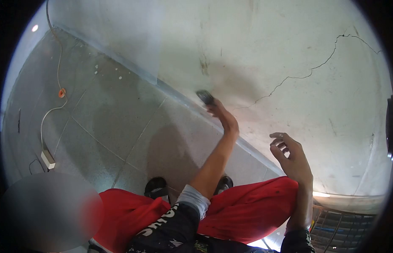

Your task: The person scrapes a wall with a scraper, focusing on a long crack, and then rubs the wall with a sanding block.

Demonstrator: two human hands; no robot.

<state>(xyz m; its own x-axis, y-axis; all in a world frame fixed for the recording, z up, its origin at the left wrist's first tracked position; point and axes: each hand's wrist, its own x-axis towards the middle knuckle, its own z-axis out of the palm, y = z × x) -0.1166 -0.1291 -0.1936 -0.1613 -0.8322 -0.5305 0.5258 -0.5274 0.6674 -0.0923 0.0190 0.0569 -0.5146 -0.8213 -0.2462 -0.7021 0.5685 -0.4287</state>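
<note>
The person is crouching close to the wall [289, 42], with the left hand [224, 118] reaching out to where the wall is meeting the floor [120, 122]. Its fingers are clasping a small dark tool [205, 97]. The tool is blurring in the picture, so I cannot tell just what it is, but it is sitting at the fingertips, right against the foot of the wall. It is looking small, light and probably stiff to me, something one hand is managing easily. The grip seems to be lying on its near end, leaving the far end free.

The right hand [291, 158] is hanging in the air above the red trousers [247, 211], holding nothing, its fingers curling loosely. It is near the wall, though I cannot tell whether it is touching.

A long crack [311, 76] is running across the plaster to the right of the tool. Over on the tiles a white cable [58, 67] is trailing down to a white plug block [48, 159], well apart from both hands. Black sandals [156, 187] are showing under the knees, and a metal grating [344, 227] is lying at the lower right. The person's own raised knee is crowding the left arm more than anything else
</note>
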